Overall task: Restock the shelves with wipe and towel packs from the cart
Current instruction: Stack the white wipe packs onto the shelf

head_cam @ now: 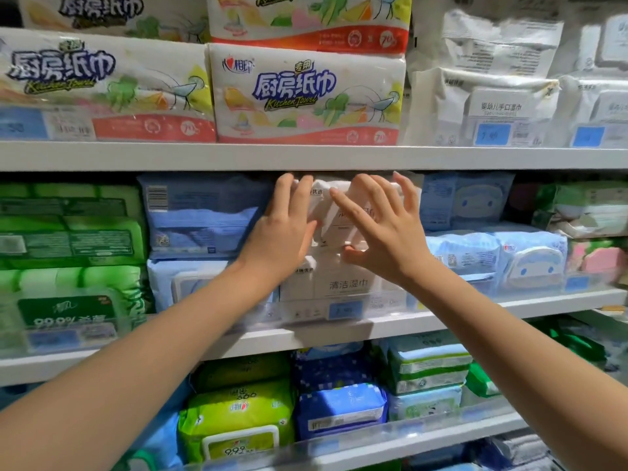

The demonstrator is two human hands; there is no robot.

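shop: stocked shelves (pixel 306 157), blue price tags (pixel 345 309) on packs.

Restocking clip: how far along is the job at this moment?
Done: kitchen towel packs fill the top shelf; a lower white wipe pack sits on the middle shelf. In hand: left hand and right hand press an upper white pack stacked on it. Left: unclear, no cart in view.

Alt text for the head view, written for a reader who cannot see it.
The left hand and right hand press flat against a white wipe pack atop a matching pack on the middle shelf, between blue wipe packs. Kitchen towel packs fill the shelf above.
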